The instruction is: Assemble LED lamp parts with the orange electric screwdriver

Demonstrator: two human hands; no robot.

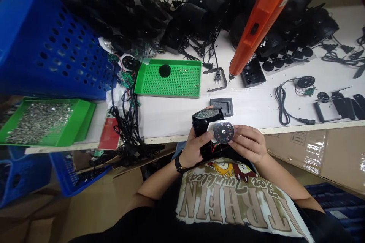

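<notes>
My left hand grips a black lamp housing, with red and black wires showing below its open end. My right hand pinches the edge of a round black LED circuit board, holding it just in front of the housing. A white paper-like strip lies behind the board, partly hidden. Above the hands, a small black square frame sits on the white workbench. An orange electric screwdriver hangs with its tip over the bench.
A green pegboard tray and a green tray of screws sit on the bench. Blue perforated crates stand at left. Black housings, tangled power cords and small boards surround the work area. Cardboard boxes stand below the right edge.
</notes>
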